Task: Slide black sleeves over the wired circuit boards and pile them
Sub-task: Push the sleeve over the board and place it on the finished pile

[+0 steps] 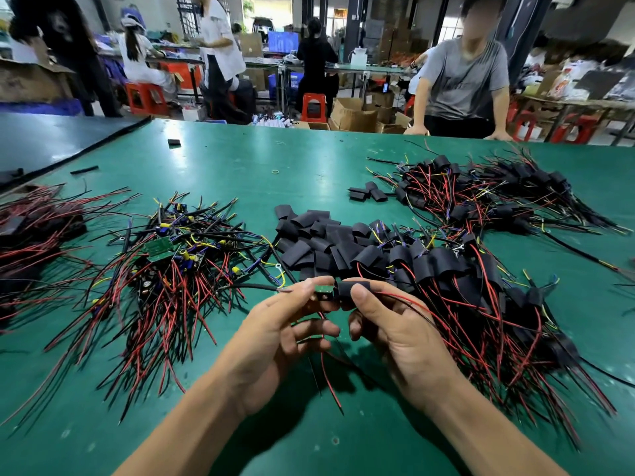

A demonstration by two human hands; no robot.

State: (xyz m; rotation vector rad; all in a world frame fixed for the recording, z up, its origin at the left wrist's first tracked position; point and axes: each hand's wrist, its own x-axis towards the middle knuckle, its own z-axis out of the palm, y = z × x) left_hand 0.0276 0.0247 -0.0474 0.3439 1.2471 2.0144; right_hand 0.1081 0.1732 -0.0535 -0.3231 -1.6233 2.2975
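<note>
In the lower middle of the frame, above the green table (240, 159), two hands meet. The left hand (275, 331) pinches a small green board (324, 291) between thumb and fingertips, a black lead running off to the left. The right hand (395, 324) grips a black sleeve (347, 289) just right of the board, touching its end, thumb on top; red and black wires trail from it to the right and down. Just above the hands lies a heap of loose sleeves (319, 242). Left of centre sits a pile of bare boards (171, 255) with tangled wires. To the right spreads a pile of sleeved boards (464, 269), with another pile (481, 197) at upper right. Across the table, a person in a grey shirt (464, 84) leans on its far edge.
</note>
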